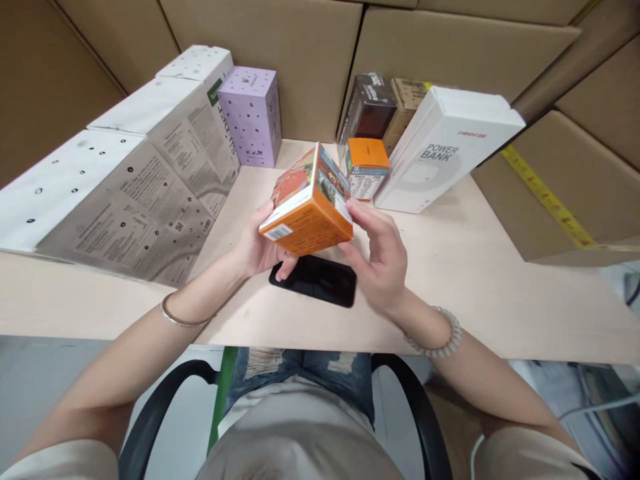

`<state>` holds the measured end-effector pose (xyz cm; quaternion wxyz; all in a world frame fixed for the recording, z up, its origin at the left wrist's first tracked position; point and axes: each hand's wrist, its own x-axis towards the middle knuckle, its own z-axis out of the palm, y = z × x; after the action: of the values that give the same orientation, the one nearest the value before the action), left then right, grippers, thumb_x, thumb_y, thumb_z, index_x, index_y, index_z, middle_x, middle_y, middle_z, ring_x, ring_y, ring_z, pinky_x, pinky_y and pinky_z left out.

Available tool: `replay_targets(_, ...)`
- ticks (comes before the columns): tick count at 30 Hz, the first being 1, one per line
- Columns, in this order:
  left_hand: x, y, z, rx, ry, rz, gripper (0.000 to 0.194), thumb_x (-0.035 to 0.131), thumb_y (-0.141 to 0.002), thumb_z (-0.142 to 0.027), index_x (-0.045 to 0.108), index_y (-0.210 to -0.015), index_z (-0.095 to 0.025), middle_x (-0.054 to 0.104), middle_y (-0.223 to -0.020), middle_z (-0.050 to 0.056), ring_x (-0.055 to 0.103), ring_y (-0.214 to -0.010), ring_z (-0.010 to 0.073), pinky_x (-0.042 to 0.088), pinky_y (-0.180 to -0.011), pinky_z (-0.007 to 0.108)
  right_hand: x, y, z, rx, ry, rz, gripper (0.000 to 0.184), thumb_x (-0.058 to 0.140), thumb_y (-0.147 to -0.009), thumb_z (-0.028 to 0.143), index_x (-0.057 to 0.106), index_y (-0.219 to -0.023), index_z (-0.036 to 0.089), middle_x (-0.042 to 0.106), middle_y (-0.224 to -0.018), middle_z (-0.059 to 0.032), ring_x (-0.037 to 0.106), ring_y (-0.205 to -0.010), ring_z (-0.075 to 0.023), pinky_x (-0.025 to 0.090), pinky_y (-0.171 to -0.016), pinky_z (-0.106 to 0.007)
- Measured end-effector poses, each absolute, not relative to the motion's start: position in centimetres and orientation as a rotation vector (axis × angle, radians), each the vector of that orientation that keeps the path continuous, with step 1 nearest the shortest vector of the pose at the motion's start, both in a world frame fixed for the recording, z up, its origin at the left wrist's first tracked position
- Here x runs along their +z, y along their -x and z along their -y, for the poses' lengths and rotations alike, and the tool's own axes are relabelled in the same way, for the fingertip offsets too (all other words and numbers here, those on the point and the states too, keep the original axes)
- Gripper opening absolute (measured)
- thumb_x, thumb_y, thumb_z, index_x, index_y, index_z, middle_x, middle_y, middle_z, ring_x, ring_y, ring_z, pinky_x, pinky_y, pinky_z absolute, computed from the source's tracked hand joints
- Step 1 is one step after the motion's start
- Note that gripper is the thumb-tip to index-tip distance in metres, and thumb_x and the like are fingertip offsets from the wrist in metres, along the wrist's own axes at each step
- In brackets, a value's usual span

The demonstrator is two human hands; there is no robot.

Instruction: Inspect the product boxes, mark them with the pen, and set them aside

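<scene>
Between my two hands, tilted above the table, is a small orange box (pixel 313 227) with white edges, coloured pictures and a barcode label. My left hand (pixel 263 247) grips its left side, thumb on the edge and fingers curled underneath. At the right side, the thumb and fingers of my right hand (pixel 377 257) pinch the near right corner. Below the box a black smartphone (pixel 320 280) lies face up on the table, its screen dark. Behind stands another orange box (pixel 368 160) with a white printed front.
Large white dotted boxes (pixel 145 207) line the left, beside a purple box (pixel 253 117). A white power bank box (pixel 445 153) leans at the right, near a dark box (pixel 373 107) and a brown box (pixel 405 100). Cardboard cartons (pixel 270 60) wall the back of the table (pixel 450 293).
</scene>
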<state>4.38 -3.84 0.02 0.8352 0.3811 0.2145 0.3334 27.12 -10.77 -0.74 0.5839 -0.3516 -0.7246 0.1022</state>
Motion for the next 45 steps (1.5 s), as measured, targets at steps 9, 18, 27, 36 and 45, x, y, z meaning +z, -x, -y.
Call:
replay_targets(9, -0.9, -4.3, 3.2, 0.516, -0.875, -0.487, 0.097, 0.027, -0.096, -0.094, 0.068, -0.143, -0.02, 0.077, -0.073, 0.009, 0.078, -0.054, 0.0276, 0.055, -0.038, 0.026, -0.9, -27.1, 10.4, 0.359, 1.061, 1.596, 0.038, 0.06, -0.11, 0.054, 0.069, -0.137, 0.03, 0.075, -0.135, -0.0099, 0.07, -0.131, -0.0267, 0.062, -0.112, -0.049)
replay_targets(18, 0.3, -5.3, 3.6, 0.839, -0.924, -0.617, 0.053, 0.059, -0.104, -0.057, 0.073, -0.14, -0.02, 0.081, -0.135, 0.013, 0.079, -0.124, 0.0352, 0.072, -0.088, 0.044, -0.9, -27.2, 10.2, 0.378, 1.036, 1.764, 0.039, 0.054, -0.113, 0.041, 0.069, -0.148, 0.036, 0.069, -0.159, -0.0053, 0.056, -0.158, -0.0287, 0.039, -0.138, -0.061)
replay_targets(27, 0.9, -5.2, 4.1, 0.89, -1.15, -0.577, 0.067, 0.085, -0.079, -0.069, 0.077, -0.123, -0.02, 0.083, -0.13, 0.011, 0.076, -0.131, 0.0381, 0.065, -0.109, 0.048, -0.8, -26.3, 11.1, 0.436, 0.859, 1.929, 0.031, 0.055, -0.11, 0.037, 0.075, -0.134, 0.038, 0.075, -0.146, -0.004, 0.059, -0.155, -0.03, 0.045, -0.134, -0.064)
replay_targets(36, -0.3, -4.5, 3.1, 0.909, -1.01, -0.595, 0.079, 0.052, -0.085, -0.087, 0.071, -0.132, -0.025, 0.084, -0.124, 0.01, 0.074, -0.13, 0.0467, 0.068, -0.091, 0.06, 0.8, -27.7, 10.6, 0.209, 1.574, 1.877, 0.039, 0.066, -0.099, 0.05, 0.075, -0.127, 0.023, 0.07, -0.094, -0.0046, 0.07, -0.08, -0.0238, 0.059, -0.075, -0.041)
replay_targets(45, -0.4, -4.7, 2.6, 0.776, -0.844, -0.539, 0.11, 0.037, -0.084, -0.104, 0.061, -0.151, -0.021, 0.08, -0.127, 0.021, 0.082, -0.108, 0.0471, 0.069, -0.06, 0.047, 2.2, -26.1, 10.7, 0.157, 2.151, 2.371, 0.037, 0.049, -0.111, 0.026, 0.081, -0.122, 0.012, 0.079, -0.116, -0.0189, 0.081, -0.096, -0.0345, 0.047, -0.065, -0.04)
